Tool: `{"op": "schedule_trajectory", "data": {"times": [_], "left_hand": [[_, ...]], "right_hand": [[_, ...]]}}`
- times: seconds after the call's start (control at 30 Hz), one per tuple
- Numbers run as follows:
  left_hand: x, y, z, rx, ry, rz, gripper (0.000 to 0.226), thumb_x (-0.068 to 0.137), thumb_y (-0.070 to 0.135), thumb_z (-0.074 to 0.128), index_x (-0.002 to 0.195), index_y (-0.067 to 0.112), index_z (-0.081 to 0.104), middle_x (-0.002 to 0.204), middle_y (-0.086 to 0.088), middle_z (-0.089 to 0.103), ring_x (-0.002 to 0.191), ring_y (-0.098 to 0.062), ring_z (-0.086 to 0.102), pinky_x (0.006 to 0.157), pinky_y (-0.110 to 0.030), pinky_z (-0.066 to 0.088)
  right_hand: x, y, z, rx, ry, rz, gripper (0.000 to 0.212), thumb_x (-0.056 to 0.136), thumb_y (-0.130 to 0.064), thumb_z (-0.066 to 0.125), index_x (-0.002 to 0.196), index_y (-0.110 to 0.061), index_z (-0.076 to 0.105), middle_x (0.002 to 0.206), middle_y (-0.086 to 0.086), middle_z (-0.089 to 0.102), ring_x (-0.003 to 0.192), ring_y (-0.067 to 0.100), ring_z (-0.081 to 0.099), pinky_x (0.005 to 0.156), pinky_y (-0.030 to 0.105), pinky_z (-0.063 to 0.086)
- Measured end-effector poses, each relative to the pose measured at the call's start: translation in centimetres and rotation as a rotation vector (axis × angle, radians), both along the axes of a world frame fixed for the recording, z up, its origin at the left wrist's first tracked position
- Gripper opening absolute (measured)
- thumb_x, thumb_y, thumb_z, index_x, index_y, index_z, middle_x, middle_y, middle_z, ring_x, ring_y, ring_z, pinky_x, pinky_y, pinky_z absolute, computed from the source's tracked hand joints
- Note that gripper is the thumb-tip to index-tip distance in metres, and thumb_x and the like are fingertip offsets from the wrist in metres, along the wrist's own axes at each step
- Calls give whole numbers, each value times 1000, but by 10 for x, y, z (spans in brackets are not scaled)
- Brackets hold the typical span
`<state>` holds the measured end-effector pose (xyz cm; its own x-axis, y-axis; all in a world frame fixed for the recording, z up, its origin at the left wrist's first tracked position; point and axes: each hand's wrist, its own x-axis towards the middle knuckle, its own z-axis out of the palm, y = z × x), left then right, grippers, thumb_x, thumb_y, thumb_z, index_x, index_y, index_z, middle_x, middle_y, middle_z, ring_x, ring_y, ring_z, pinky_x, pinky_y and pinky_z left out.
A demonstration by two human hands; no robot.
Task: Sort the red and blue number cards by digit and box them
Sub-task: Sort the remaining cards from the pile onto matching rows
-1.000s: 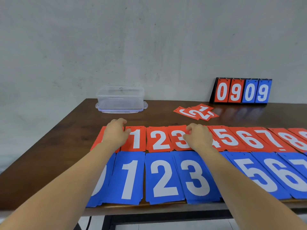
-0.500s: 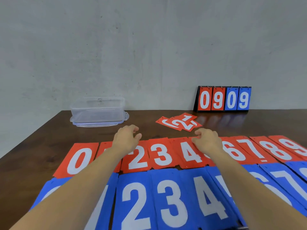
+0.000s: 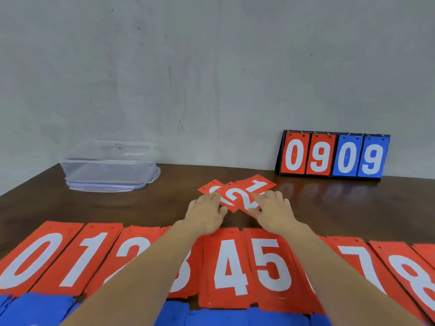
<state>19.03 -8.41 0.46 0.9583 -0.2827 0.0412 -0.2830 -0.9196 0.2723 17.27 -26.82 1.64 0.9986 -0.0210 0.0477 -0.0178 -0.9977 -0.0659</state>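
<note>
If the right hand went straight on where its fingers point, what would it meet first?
The loose red cards: the right hand has its fingertips on that pile's near edge, it seems. Past it only bare table shows, though depth is unclear.

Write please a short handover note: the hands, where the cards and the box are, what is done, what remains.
Hands: left hand and right hand are open, fingertips on the loose red cards mid-table.
Done: red stacks lie in a row by digit, with blue stacks nearer the person.
Clear box: far left, no cards visible inside.
To do: sort the loose cards, then box everything.
</note>
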Motion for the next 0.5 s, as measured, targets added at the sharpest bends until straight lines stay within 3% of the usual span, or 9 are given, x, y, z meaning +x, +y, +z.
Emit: {"op": "schedule_trajectory", "data": {"times": [0.13,0.2,0.3,0.37,0.4,0.47,0.5], "left_hand": [[7,-12,-9,188,47,-27,55,103,43,19,151,17,23,160,-2,17,147,-16,13,117,-40,13],[8,-8,-6,279,-1,-63,53,104,42,16,150,18,27,159,-1,21,146,-14,17,116,-38,14],[8,7,4,318,-63,-102,46,106,32,17,139,17,45,149,-1,41,135,-16,37,113,-37,21],[10,25,7,250,-86,-78,43,106,29,19,118,14,57,127,-4,59,110,-18,53,107,-35,31],[13,38,5,200,-102,-74,40,105,31,21,99,14,57,107,-4,64,90,-17,55,101,-35,37],[21,62,-1,74,-129,-50,40,101,37,32,70,15,43,67,-3,54,60,-14,42,83,-32,43],[22,71,-2,0,-130,-20,44,99,40,38,64,13,42,60,-3,48,55,-13,38,73,-28,41]], "right_hand": [[18,-2,-12,-80,79,94,55,97,-56,30,147,-32,30,149,9,30,137,27,25,111,45,24],[20,-4,-15,-114,61,115,54,98,-56,28,145,-30,32,147,9,32,136,27,28,110,44,26],[18,-4,-13,-151,43,118,55,98,-56,27,143,-25,37,144,10,35,133,26,32,109,44,27],[14,-1,-10,-143,56,122,55,99,-55,26,140,-22,41,141,11,37,131,26,34,108,44,27],[12,-1,-10,-121,57,136,54,99,-54,26,136,-21,45,138,11,40,128,25,37,107,43,28],[7,-1,-7,-48,32,170,47,100,-50,29,126,-22,56,130,8,48,120,22,43,103,40,32],[7,-3,-6,-5,0,172,43,100,-47,33,123,-23,59,128,6,51,117,20,45,102,38,33]]}}
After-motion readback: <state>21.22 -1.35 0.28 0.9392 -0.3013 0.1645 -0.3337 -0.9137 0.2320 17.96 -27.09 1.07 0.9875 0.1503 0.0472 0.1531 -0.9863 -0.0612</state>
